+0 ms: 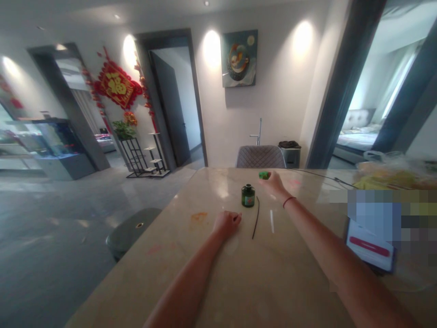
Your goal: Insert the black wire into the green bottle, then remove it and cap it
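Near the middle of the table stands a small dark green glass bottle (248,197), upright, with an uncapped neck and a label on its front. Beyond it to the right, my right hand (272,181) pinches a small bright green object (263,175) above the tabletop; its exact kind is unclear. My left hand (226,223) rests on the table in front of the bottle and slightly left, its fingers curled closed with nothing visible in them. A thin dark stick (256,218) lies right of the bottle, touched by neither hand.
The glossy beige table (143,282) has an orange stain at left. On the right lie a phone (370,248) with a lit screen, plastic bags (399,171) and a dark cable (317,174). A grey quilted chair (261,157) stands behind; a dark stool (131,230) is at left.
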### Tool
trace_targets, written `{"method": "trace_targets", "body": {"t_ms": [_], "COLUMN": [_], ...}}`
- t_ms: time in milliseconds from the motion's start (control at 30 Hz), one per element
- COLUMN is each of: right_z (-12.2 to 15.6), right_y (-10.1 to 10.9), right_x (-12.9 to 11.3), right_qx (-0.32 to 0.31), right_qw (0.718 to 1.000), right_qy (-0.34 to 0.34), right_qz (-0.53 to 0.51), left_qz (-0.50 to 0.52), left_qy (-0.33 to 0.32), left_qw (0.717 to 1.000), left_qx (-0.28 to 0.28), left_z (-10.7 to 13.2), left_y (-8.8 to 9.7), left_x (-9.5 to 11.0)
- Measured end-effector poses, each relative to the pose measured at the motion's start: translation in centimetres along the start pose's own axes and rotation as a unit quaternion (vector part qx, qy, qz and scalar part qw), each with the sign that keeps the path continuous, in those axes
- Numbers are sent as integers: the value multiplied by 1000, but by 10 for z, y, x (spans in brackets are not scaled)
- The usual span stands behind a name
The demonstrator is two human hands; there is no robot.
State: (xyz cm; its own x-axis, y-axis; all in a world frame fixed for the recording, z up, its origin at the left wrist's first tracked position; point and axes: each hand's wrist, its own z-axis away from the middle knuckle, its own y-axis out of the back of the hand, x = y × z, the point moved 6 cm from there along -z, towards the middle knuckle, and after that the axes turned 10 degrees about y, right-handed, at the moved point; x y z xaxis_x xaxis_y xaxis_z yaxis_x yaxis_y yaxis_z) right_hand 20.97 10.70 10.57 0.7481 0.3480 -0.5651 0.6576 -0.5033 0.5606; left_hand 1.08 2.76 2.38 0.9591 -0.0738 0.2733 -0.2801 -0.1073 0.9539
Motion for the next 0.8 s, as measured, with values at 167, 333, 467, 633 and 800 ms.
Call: {"method": "trace_targets", "body": {"t_ms": [167, 333, 467, 633, 800], "right_z": [2, 13, 16, 29, 62], "right_y": [-30, -53, -56, -46, -41], "right_x": [-17, -22, -14, -21, -38], "right_qx": [-4, -73, -99, -153, -228], "right_qw": [991, 991, 988, 968, 908], "right_qy": [8, 60, 46, 67, 84], "right_qz": [-136, -95, -106, -185, -340], "left_qz": [-1, -12, -2, 101, 278], "left_qy": [5, -7, -10, -10, -6], "left_qw": [1000, 1000, 1000, 994, 960], "left_qx": [-7, 13, 7, 41, 19], "left_z": [0, 0, -1, -2, -9], "left_y": [1, 0, -1, 3, -5], "left_x": [0, 0, 0, -3, -10]}}
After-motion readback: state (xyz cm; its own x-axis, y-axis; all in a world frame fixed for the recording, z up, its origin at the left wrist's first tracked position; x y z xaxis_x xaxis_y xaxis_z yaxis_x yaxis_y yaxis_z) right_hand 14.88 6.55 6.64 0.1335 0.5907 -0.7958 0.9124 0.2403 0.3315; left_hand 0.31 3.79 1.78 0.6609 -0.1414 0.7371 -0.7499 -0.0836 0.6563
